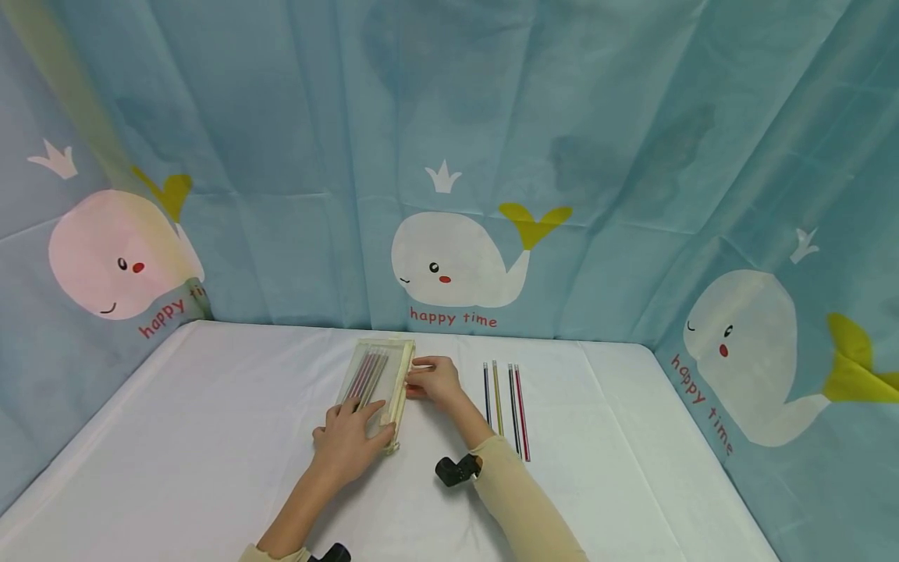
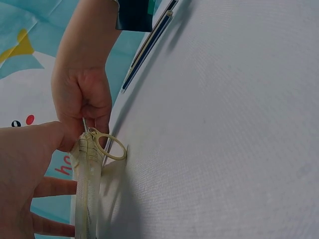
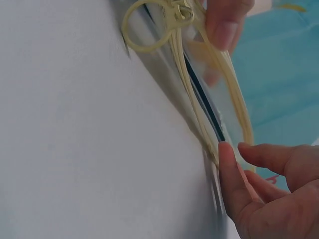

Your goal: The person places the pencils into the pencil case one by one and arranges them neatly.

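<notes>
A clear pencil case point(image 1: 406, 375) with pale yellow trim lies left of the table's middle, several pencils point(image 1: 365, 375) showing through its top. My left hand point(image 1: 351, 441) grips its near end, thumb at the zip side and the other fingers over the film. In the right wrist view the zip edge gapes, with a yellow zip ring point(image 3: 144, 47) at its near end. My right hand point(image 1: 435, 381) is at the right side of the case, thumb and index finger at the opening, pinching the end of a dark pencil point(image 3: 207, 104) that lies inside.
Several loose pencils point(image 1: 518, 398) lie side by side on the white tablecloth point(image 1: 618, 468), right of my right hand and partly behind the sleeve point(image 1: 520, 492). A blue curtain point(image 1: 597, 257) with whale prints stands along the back and sides of the table.
</notes>
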Motion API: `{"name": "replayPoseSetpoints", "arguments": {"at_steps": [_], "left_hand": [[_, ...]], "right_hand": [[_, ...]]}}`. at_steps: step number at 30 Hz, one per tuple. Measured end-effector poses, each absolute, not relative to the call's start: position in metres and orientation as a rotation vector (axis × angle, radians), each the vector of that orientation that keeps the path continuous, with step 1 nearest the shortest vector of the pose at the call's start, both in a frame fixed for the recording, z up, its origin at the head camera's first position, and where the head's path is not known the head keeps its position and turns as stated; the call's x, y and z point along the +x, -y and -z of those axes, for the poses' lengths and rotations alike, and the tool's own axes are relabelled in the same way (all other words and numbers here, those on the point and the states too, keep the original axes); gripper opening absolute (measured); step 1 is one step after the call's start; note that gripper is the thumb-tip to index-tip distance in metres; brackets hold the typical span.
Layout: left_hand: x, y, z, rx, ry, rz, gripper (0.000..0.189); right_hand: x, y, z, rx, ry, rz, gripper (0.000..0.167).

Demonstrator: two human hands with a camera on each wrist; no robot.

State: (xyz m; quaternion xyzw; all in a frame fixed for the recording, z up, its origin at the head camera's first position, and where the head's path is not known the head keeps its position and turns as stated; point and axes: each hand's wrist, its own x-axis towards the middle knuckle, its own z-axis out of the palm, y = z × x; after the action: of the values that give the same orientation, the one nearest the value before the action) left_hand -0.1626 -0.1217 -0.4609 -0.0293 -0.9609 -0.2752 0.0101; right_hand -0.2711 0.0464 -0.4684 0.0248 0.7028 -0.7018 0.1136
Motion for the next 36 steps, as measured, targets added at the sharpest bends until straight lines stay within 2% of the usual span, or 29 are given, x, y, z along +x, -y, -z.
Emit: {"name": "replayPoseSetpoints", "arguments": {"at_steps": [19, 36], "left_hand": [[-0.164, 0.122, 0.462, -0.091, 2.997, 0.860, 0.051], [-0.162, 0.123, 0.463, -0.123, 2.980, 0.873, 0.054]], "right_hand": [[-0.262, -0.083, 0.458, -0.053, -2.186, 2.007, 0.043], [-0.254, -0.108, 0.456, -0.052, -2.415, 1.924, 0.041]]}}
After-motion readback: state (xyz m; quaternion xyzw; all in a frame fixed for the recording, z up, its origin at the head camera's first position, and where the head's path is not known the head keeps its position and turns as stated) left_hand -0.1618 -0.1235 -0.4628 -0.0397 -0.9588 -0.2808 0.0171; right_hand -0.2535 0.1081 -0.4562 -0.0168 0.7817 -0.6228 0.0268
